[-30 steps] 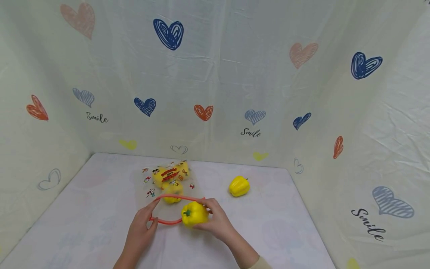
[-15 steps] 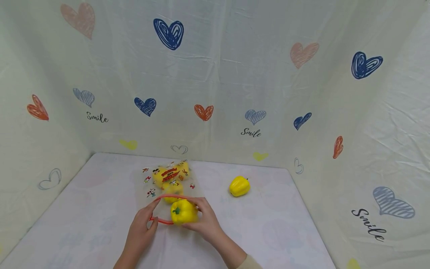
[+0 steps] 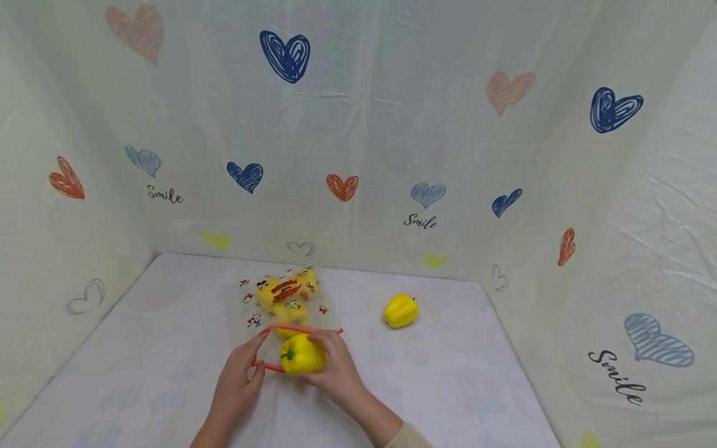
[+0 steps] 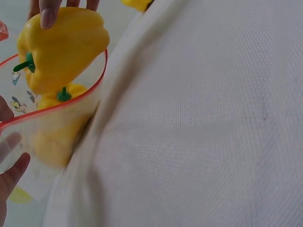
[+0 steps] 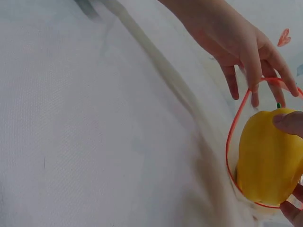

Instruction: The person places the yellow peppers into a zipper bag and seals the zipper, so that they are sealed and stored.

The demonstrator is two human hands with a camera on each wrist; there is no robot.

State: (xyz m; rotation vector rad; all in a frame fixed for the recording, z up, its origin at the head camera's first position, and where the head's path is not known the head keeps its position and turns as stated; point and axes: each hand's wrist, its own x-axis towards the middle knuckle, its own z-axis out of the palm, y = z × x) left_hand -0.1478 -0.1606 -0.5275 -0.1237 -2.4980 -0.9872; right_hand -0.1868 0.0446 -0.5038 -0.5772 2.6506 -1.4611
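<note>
My right hand (image 3: 338,370) grips a yellow bell pepper (image 3: 305,354) with a green stem, its thumb on one side and fingers on the other. The pepper is at the mouth of a clear plastic bag (image 3: 287,290) with cartoon prints and a red rim (image 4: 45,112). On the bag's left side, my left hand (image 3: 238,376) holds the rim, its thumb and fingers spreading the mouth. Several yellow peppers lie inside the bag, one of them (image 4: 54,142) just below the held pepper in the left wrist view.
Another yellow bell pepper (image 3: 401,311) lies by itself on the white-covered table (image 3: 448,379), right of the bag. A pale curtain (image 3: 370,124) printed with hearts and "Smile" stands behind the table and on both sides.
My right hand has carried the pepper leftward from the rim's right part to the middle of the bag's mouth. The left hand has stayed on the rim.
</note>
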